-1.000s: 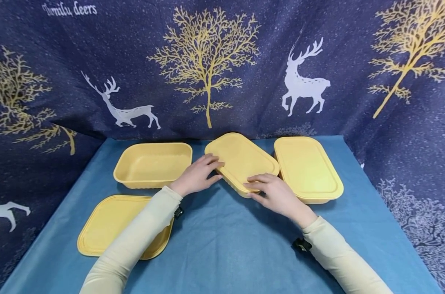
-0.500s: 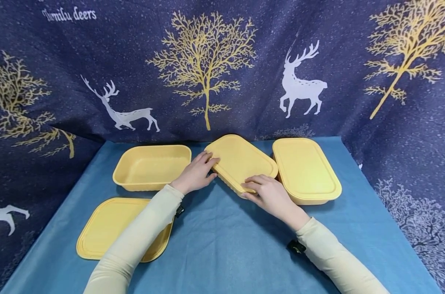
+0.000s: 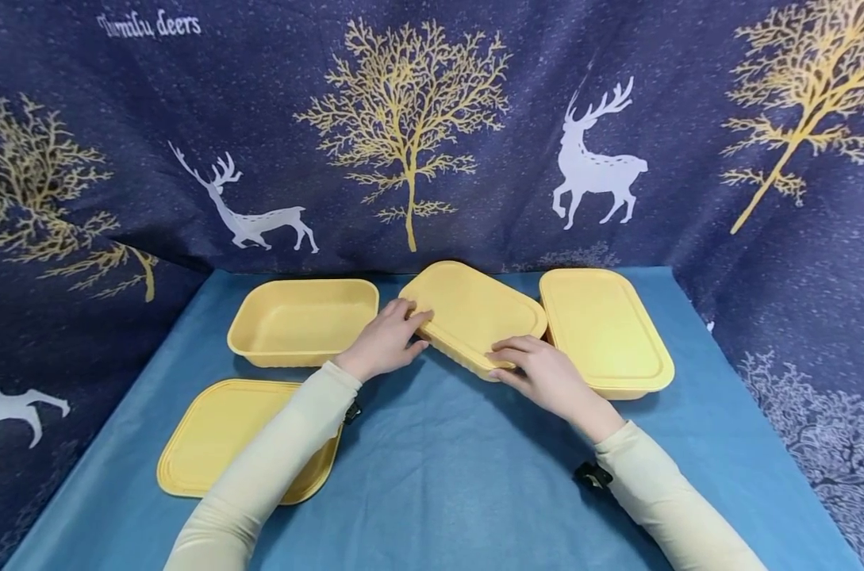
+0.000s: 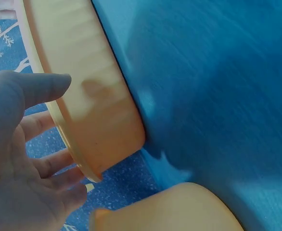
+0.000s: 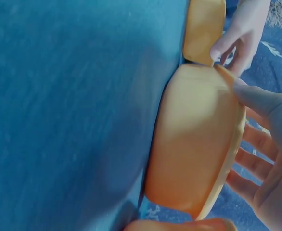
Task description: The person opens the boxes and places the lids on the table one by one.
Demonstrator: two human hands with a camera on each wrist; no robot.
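Observation:
In the head view a yellow lidded food container (image 3: 474, 305) sits at an angle at the back middle of the cloth. My left hand (image 3: 383, 339) rests its fingers on the lid's left edge; in the left wrist view its thumb (image 4: 49, 86) stands straight out in front of the ribbed wall (image 4: 97, 110). At the near corner my right hand (image 3: 546, 377) pinches the lid rim, fingers on top and thumb at the edge. In the right wrist view the right thumb (image 5: 254, 96) lies at the rim (image 5: 235, 139).
A container without a lid (image 3: 303, 321) stands at the back left, with a loose lid (image 3: 217, 436) in front of it, partly under the left sleeve. Another lidded container (image 3: 606, 333) stands close on the right. A printed deer curtain (image 3: 474, 159) hangs behind the blue cloth (image 3: 432, 476).
My right fingers have shifted from the lid's top toward its near corner rim. The left hand has stayed nearly still at the left edge. The head view has shifted slightly.

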